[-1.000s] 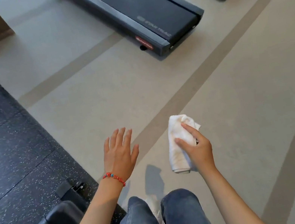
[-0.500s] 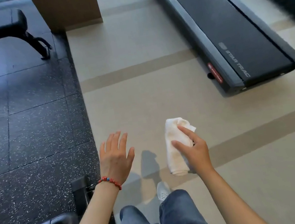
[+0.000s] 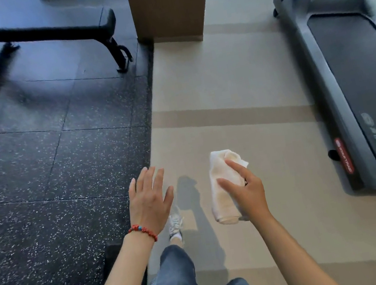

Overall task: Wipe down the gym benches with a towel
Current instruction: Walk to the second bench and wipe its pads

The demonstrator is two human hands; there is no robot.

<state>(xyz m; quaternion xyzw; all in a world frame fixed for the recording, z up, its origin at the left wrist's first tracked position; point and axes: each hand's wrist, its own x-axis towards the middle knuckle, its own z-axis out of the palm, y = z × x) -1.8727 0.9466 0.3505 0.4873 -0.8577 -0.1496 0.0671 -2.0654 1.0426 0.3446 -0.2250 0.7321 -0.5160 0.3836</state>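
The view has swung left: a bench now shows ahead. Right hand grips the towel; left hand spread, empty, over bare floor.

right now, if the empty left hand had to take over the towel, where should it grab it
Probably the towel's upper end, coming in from its left. The right hand pinches the long roll at its right side, fingers across the middle, so the top and the left edge stay bare. The open left hand is beside it, clear of it.
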